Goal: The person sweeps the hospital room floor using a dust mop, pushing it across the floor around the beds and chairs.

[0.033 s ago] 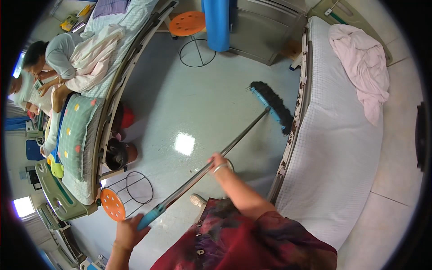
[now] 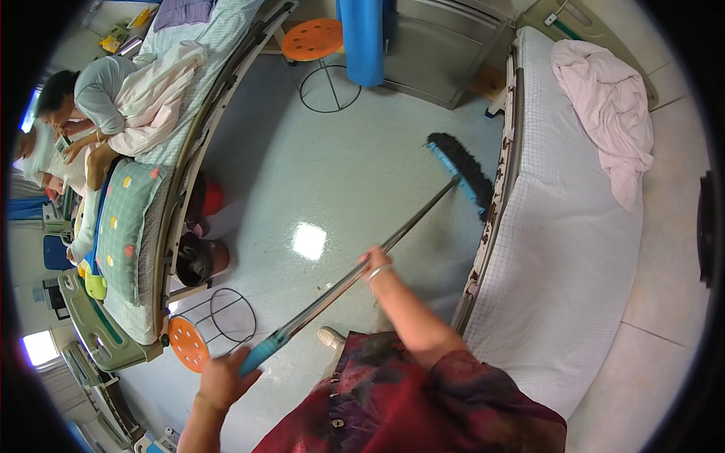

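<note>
My left hand [image 2: 228,375] is closed round the teal end grip [image 2: 261,352] of a long metal pole [image 2: 419,211]. Farther up the pole, my right hand [image 2: 375,263], with a bangle at its wrist, grips the metal shaft. The pole runs to a wide mop head [image 2: 461,162] with a blue frame and dark grey fringe, lying on the pale grey floor [image 2: 347,151] against the lower side of the right-hand bed [image 2: 559,287]. That bed has a white sheet and a crumpled pink blanket [image 2: 596,106].
Two people [image 2: 98,106] are on and beside the left bed [image 2: 198,121]. Under it are a red basin [image 2: 211,196] and a dark bucket [image 2: 196,257]. An orange stool [image 2: 189,343] lies tipped near my left; another [image 2: 311,38] stands by a blue curtain [image 2: 362,45] and a metal cabinet [image 2: 430,60].
The mop head has slid a little right, toward the right-hand bed. Both my hands have moved slightly up and to the right with the pole.
</note>
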`<state>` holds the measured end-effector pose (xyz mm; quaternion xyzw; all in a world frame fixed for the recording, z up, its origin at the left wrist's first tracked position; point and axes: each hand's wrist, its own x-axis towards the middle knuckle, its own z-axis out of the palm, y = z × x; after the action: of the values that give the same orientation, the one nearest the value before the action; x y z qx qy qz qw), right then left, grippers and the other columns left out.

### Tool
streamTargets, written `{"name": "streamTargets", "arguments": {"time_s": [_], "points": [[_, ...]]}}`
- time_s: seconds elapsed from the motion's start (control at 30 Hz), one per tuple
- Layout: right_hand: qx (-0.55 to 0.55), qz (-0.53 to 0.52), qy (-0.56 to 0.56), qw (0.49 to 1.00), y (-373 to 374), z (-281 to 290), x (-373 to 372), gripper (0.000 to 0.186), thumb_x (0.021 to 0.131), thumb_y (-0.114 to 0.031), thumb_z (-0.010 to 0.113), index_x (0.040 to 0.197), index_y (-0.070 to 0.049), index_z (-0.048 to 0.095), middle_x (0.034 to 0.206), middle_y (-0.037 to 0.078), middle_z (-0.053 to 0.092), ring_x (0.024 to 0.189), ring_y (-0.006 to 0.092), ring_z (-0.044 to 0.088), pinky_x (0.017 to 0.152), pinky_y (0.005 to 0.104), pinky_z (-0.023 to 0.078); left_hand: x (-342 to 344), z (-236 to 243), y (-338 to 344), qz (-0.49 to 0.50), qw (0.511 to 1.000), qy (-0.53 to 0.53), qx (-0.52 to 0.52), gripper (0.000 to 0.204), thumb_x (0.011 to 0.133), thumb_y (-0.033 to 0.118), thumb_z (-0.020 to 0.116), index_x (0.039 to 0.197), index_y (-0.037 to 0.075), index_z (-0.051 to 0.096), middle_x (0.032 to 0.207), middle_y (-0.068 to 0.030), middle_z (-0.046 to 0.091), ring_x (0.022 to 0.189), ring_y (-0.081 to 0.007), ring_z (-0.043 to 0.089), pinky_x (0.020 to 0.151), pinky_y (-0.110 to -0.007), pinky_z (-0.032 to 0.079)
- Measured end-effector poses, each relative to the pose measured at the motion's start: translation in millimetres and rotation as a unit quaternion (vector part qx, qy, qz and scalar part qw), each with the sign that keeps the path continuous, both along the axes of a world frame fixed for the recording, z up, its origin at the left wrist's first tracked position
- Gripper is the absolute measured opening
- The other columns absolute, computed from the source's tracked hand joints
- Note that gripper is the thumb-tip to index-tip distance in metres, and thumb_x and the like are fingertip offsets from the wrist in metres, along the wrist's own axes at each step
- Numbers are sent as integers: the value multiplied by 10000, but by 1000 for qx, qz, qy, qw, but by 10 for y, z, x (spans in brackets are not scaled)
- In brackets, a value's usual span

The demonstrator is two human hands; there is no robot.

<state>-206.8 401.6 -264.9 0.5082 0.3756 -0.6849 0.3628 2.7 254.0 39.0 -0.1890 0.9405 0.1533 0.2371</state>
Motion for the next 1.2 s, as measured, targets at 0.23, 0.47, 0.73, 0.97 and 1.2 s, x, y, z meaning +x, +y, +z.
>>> {"name": "streamTargets", "arguments": {"time_s": [0.23,0.47,0.73,0.97,1.2], "points": [[132,9,155,979,1173,-190,-1644,116,670,-29,417,565,-62,380,444,21,379,359,106,373,292,221,286,-1675,-464,737,-135,985,80,66,331,630,248,571,884,74,448,547,-99,509,505,-267,512,450,-356,402],[230,14,74,970,1185,-324,-744,78,673,-48,412,595,-41,415,437,49,379,363,137,366,308,246,248,-765,-717,623,-162,982,62,71,345,640,269,561,898,77,436,534,-88,506,466,-249,512,414,-349,400],[259,234,71,934,644,-504,1516,87,651,-81,439,605,-28,491,512,109,481,406,207,462,340,340,356,1422,-425,113,-146,989,-12,33,353,637,286,559,932,126,449,543,-60,518,465,-219,522,402,-334,397],[100,163,-52,980,-670,204,3969,90,704,-89,421,772,-31,407,608,91,463,460,211,459,333,405,390,3276,352,-808,1,997,-51,-58,269,492,158,613,745,128,530,528,-69,506,485,-240,504,432,-325,383],[-22,51,-290,955,-367,-144,4791,115,714,-164,482,742,-85,403,697,69,447,572,233,475,522,389,422,4413,196,-596,222,959,-162,-66,106,488,105,564,575,64,519,536,-131,502,526,-315,493,499,-368,394]]}}
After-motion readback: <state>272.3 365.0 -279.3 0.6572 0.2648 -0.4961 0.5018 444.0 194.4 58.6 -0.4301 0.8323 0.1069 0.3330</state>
